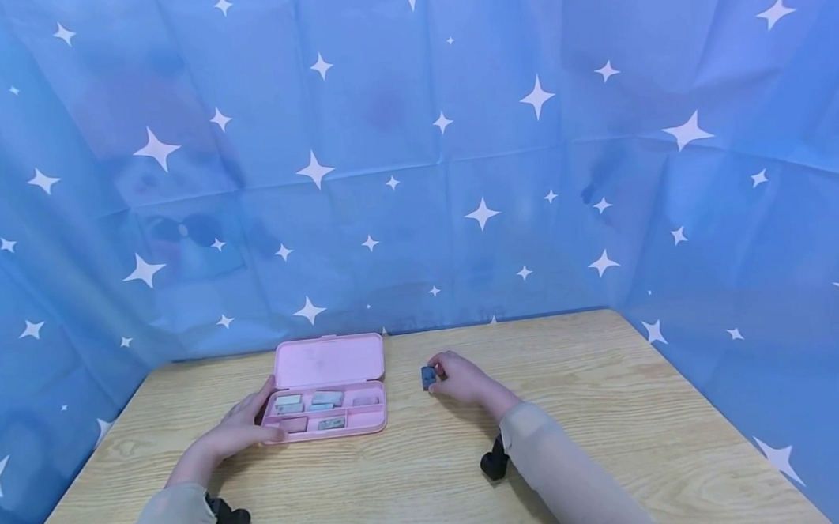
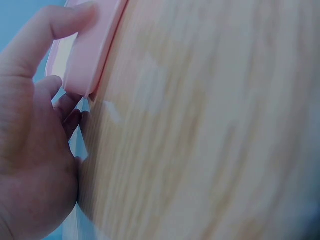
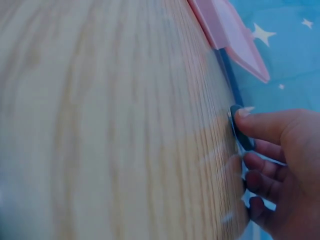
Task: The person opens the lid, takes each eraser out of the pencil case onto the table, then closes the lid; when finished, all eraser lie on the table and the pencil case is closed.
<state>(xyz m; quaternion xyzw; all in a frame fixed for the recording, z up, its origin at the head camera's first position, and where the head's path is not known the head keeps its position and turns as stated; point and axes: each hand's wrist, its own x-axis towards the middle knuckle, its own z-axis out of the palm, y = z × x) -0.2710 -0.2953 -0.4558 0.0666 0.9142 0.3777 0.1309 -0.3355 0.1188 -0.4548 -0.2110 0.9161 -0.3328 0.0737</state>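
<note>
Through my remote feed, a starry blue curtain (image 1: 392, 149) hangs at twelve o'clock behind the wooden table (image 1: 389, 493). I see the pink case (image 1: 328, 362) at ten o'clock on it, lid open toward twelve. The left hand (image 1: 237, 427) grips the case from eight o'clock. At three o'clock from the case, the right hand (image 1: 461, 377) pinches the dark block (image 1: 428, 378). Small pieces (image 1: 327, 397) lie in the case's compartments.
</note>
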